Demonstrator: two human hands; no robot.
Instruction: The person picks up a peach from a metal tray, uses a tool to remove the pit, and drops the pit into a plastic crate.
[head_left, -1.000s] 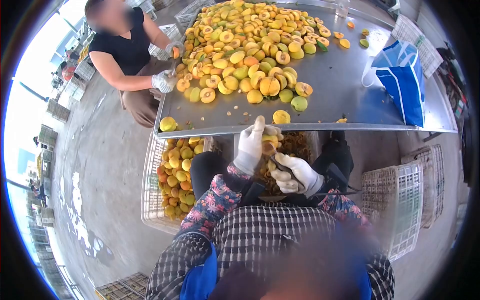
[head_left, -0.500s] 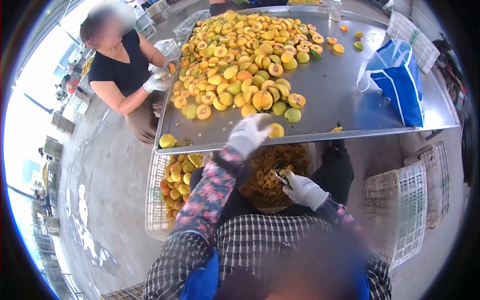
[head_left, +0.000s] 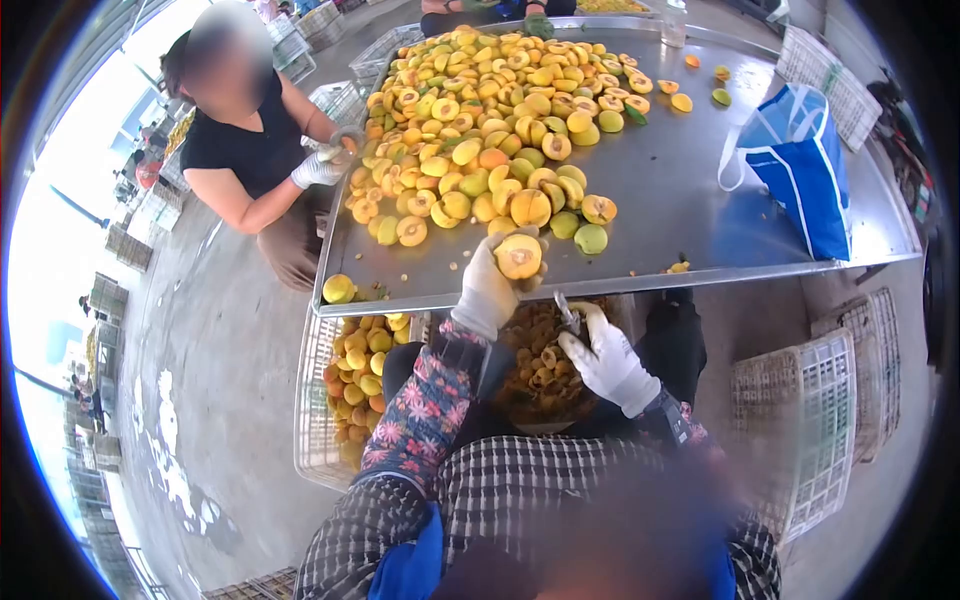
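My left hand (head_left: pixel 490 290), in a white glove, is closed round a yellow peach half (head_left: pixel 519 257), its cut face with the pit turned up toward me. It is at the near edge of the metal table (head_left: pixel 660 220). To its right, my gloved right hand (head_left: pixel 612 365) grips a small shiny metal hand tool (head_left: pixel 566 313), tip pointing up, below the table edge. Under both hands stands a container of brownish-yellow scraps (head_left: pixel 545 365). Beyond my left hand lies a big pile of halved yellow peaches (head_left: pixel 480 120).
A white crate of peach pieces (head_left: pixel 355 370) stands at my left below the table. A blue bag (head_left: pixel 800 175) sits on the table's right side. Empty white crates (head_left: pixel 795 430) stand on the floor at right. A co-worker (head_left: pixel 245 140) in gloves works at the table's left side.
My left hand has taken a peach half from the table's near edge and now holds it close to that edge. My right hand has risen slightly with the tool, its tip turning upward.
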